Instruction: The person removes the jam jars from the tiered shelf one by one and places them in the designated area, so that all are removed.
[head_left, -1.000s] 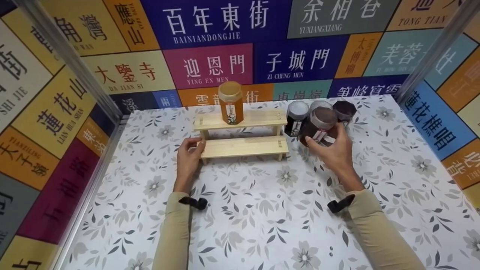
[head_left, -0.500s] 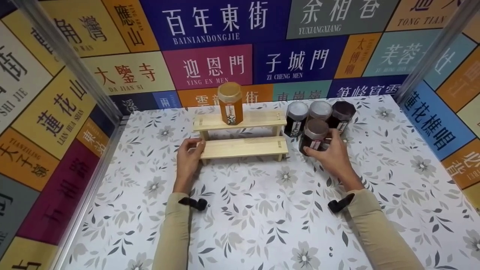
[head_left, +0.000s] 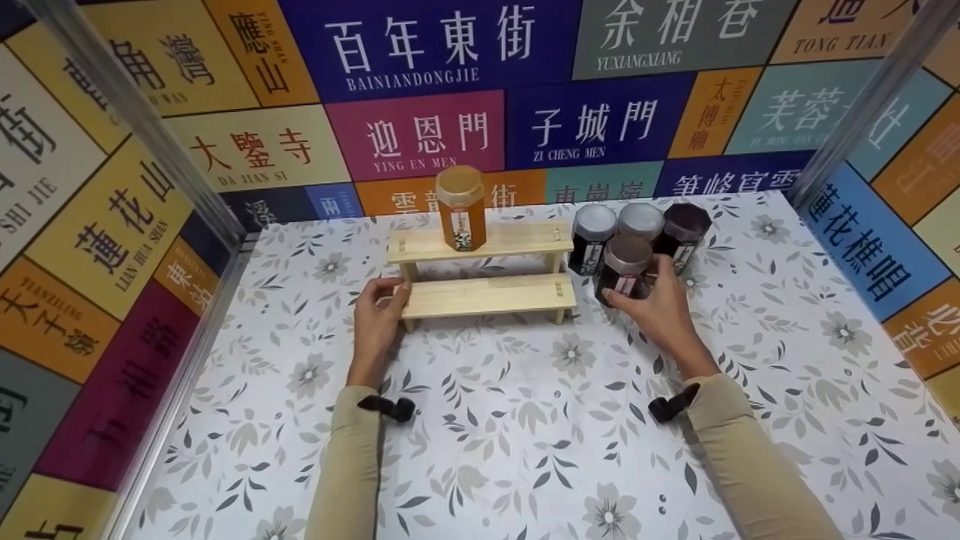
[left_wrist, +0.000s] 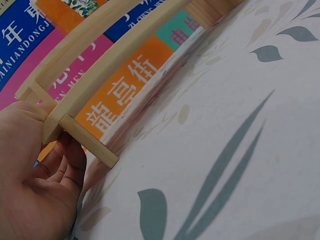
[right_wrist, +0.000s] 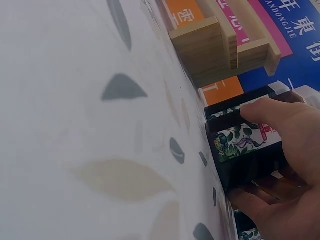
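My left hand (head_left: pixel 377 315) grips the left end of the lower step of a two-tier wooden rack (head_left: pixel 487 295). In the left wrist view, its thumb and fingers (left_wrist: pixel 70 155) are around the plank's end near a leg. Right of the rack, my right hand (head_left: pixel 660 304) holds a dark jar (head_left: pixel 625 277) with a brown lid, thumb on the near side. The right wrist view shows this jar (right_wrist: pixel 247 145) upright with its base at or close to the tabletop; contact is hard to tell. An amber jar (head_left: pixel 462 214) stands on the rack's upper step.
Behind the held jar stand a dark jar with a whitish lid (head_left: pixel 592 236), another pale-lidded jar (head_left: pixel 640 217), and a dark-lidded jar (head_left: pixel 684 229). A flower-patterned cloth (head_left: pixel 480 435) covers the table. Sign-printed panels (head_left: pixel 420 127) enclose the back and sides.
My right hand has brought the brown-lidded jar down from in front of the other jars, then slightly left. The left hand stays at the rack's end.
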